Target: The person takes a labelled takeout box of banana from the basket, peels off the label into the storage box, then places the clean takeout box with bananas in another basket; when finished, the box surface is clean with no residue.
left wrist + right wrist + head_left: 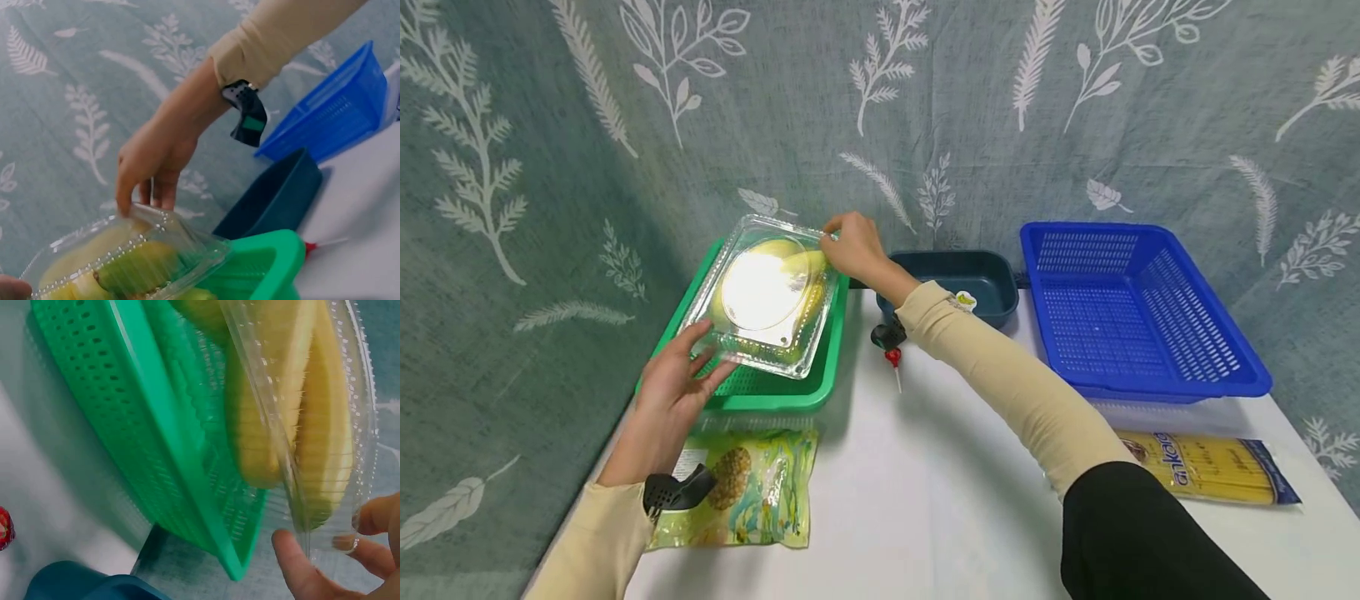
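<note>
Both hands hold a clear plastic container (767, 304) tilted above a green basket (826, 367). The left hand (670, 379) grips its near-left edge, thumb on top and fingers underneath. At the far-right corner, the right hand (856, 246) pinches the rim between thumb and fingertips, as the right wrist view also shows. Yellow bananas (253, 440) show through the plastic, and part of the bunch extends past the container's edge over the basket. In the left wrist view, a greenish banana (140, 269) is seen through the ridged plastic side.
A dark teal tub (992, 292) stands beneath the right forearm, with a red lollipop (892, 357) before it. At right is a blue basket (1232, 379); nearer lies a spaghetti pack (1217, 471). A green printed bag (767, 492) lies in front of the green basket. Patterned curtain hangs behind.
</note>
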Tool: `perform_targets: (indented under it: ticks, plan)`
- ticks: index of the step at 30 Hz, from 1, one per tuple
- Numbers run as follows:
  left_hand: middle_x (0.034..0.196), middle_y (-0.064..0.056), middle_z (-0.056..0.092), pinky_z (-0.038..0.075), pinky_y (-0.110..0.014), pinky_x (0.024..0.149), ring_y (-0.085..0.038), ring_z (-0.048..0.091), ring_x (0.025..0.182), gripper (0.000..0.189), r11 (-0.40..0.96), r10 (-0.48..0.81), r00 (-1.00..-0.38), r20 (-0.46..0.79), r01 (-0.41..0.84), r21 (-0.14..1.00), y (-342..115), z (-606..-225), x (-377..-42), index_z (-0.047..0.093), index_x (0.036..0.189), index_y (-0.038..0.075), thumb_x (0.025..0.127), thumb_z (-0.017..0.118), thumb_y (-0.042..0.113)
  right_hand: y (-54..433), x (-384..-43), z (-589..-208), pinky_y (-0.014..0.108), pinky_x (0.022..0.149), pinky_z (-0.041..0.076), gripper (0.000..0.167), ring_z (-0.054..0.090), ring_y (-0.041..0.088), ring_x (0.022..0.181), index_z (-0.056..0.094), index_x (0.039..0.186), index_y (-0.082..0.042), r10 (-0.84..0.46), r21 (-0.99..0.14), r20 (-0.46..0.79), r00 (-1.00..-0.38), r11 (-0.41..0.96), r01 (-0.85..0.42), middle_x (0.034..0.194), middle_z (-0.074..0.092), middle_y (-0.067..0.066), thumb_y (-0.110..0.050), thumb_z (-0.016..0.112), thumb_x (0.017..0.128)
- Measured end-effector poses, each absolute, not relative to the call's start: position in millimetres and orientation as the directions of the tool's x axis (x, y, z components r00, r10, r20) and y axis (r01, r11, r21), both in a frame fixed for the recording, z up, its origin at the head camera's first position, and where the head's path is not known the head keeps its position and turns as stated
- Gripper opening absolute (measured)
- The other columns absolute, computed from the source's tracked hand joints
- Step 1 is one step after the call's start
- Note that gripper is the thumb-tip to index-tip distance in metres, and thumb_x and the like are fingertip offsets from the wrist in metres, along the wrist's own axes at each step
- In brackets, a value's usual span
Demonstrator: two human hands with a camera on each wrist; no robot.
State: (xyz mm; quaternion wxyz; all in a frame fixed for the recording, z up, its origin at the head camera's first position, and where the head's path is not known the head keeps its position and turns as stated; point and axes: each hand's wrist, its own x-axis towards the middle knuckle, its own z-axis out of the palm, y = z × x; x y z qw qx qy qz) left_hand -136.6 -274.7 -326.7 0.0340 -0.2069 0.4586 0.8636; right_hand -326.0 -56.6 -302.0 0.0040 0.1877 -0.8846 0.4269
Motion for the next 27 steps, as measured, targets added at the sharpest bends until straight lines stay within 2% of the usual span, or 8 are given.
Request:
perform_targets:
  ticks: [3,7,9,10,11,14,21,27]
  plan:
    - [0.162,0.015,-0.018,0.032,-0.030,0.113,-0.009,-0.008,0.151,0.066,-0.603,-0.155,-0.894,-0.421,-0.252,0.757,-272.4,-327.3,-143.9,0.015,0.159,0.035,0.104,0.051,0.024,-62.6,-329.2,-304.0,0.022,0.040,0.026,0.033,0.022,0.007,0.037,0.066,0.131,-0.007,-0.280,-0.730,0.162,-0.946,0.612,-0.306,0.085,0.074,0.008,-0.019,0.053,0.103]
    - [0.163,0.016,-0.018,0.034,-0.031,0.113,-0.008,-0.007,0.150,0.062,-0.655,-0.187,-0.860,-0.474,-0.250,0.713,-265.3,-325.1,-154.7,0.022,0.158,0.035,0.105,0.050,0.024,-69.6,-334.4,-303.9,0.022,0.041,0.027,0.035,0.022,0.008,0.037,0.064,0.134,-0.006,-0.246,-0.680,0.172,-0.954,0.671,-0.296,0.093,0.073,0.013,-0.023,0.054,0.104]
    - [0.163,0.013,-0.015,0.035,-0.031,0.112,-0.009,-0.006,0.151,0.060,-0.654,-0.211,-0.850,-0.483,-0.244,0.716,-262.5,-324.0,-160.1,0.023,0.158,0.034,0.105,0.049,0.025,-73.7,-336.7,-304.0,0.022,0.042,0.026,0.038,0.020,0.007,0.038,0.059,0.138,-0.004,-0.253,-0.662,0.164,-0.953,0.689,-0.297,0.085,0.070,0.012,-0.021,0.052,0.104]
    - [0.164,0.011,-0.014,0.036,-0.032,0.112,-0.009,-0.004,0.151,0.060,-0.650,-0.228,-0.843,-0.488,-0.242,0.721,-261.6,-323.7,-162.9,0.024,0.158,0.033,0.105,0.050,0.025,-75.9,-337.7,-304.2,0.023,0.042,0.026,0.040,0.019,0.007,0.038,0.057,0.140,-0.003,-0.262,-0.655,0.155,-0.952,0.694,-0.298,0.074,0.065,0.011,-0.019,0.051,0.104]
    - [0.164,0.010,-0.011,0.037,-0.032,0.110,-0.010,-0.002,0.151,0.061,-0.644,-0.247,-0.833,-0.496,-0.241,0.726,-260.9,-323.4,-165.7,0.025,0.158,0.033,0.104,0.051,0.025,-78.2,-338.5,-304.8,0.023,0.042,0.024,0.042,0.017,0.007,0.039,0.053,0.143,-0.002,-0.273,-0.654,0.136,-0.952,0.697,-0.294,0.064,0.058,0.009,-0.017,0.051,0.103]
    - [0.165,0.004,-0.008,0.040,-0.033,0.108,-0.012,0.002,0.151,0.066,-0.638,-0.293,-0.799,-0.525,-0.246,0.730,-260.6,-323.5,-172.3,0.021,0.159,0.033,0.103,0.054,0.025,-84.6,-338.5,-308.0,0.023,0.041,0.022,0.052,0.016,0.008,0.040,0.040,0.151,-0.001,-0.313,-0.658,0.060,-0.948,0.701,-0.273,0.052,0.039,0.001,-0.010,0.048,0.100]
    - [0.164,0.004,-0.013,0.042,-0.033,0.107,-0.011,-0.001,0.151,0.067,-0.667,-0.272,-0.788,-0.552,-0.259,0.699,-266.3,-327.3,-176.3,0.016,0.159,0.036,0.104,0.051,0.023,-94.6,-331.8,-315.9,0.025,0.042,0.021,0.068,0.016,0.010,0.041,0.020,0.159,-0.003,-0.386,-0.697,-0.014,-0.922,0.665,-0.268,0.053,0.032,0.000,-0.001,0.047,0.096]
    - [0.163,0.004,-0.017,0.043,-0.033,0.106,-0.013,-0.005,0.151,0.068,-0.662,-0.248,-0.784,-0.569,-0.292,0.691,-272.9,-331.6,-176.4,0.011,0.159,0.037,0.105,0.048,0.022,-98.8,-328.3,-320.5,0.026,0.041,0.023,0.064,0.017,0.011,0.041,0.020,0.159,-0.004,-0.410,-0.643,-0.014,-0.912,0.702,-0.305,0.053,0.033,-0.001,-0.011,0.047,0.100]
